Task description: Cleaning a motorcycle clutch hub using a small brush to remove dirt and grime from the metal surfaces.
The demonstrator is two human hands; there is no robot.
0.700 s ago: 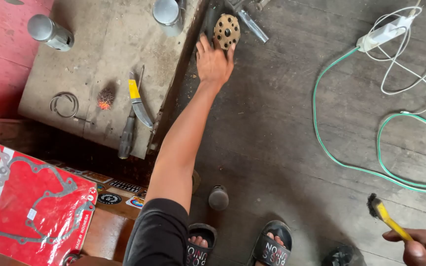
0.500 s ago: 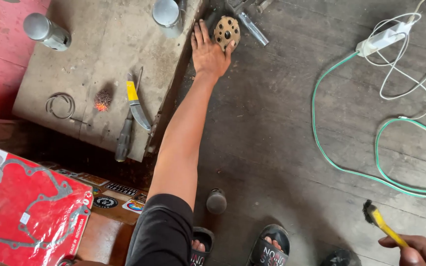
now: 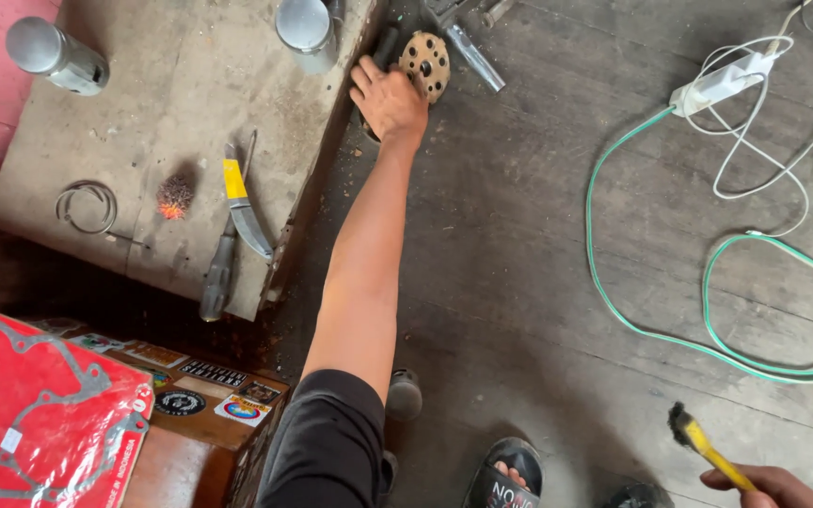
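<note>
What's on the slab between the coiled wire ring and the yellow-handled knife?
In the head view, only a small spiky red-orange ball lies between the wire ring and the knife, on the grey slab. Around it the slab is bare.

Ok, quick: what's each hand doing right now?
Left hand: stretched out, fingers laid on the round perforated metal part on the floor; a closed grip cannot be told.
Right hand: closed around the yellow-handled brush.

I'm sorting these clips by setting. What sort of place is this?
Probably a small repair workshop, perhaps for motorcycles. The left hand rests on a perforated metal disc on a grimy plank floor, the right hand holds a yellow-handled brush, and pliers and a red gasket pack lie nearby.
</note>
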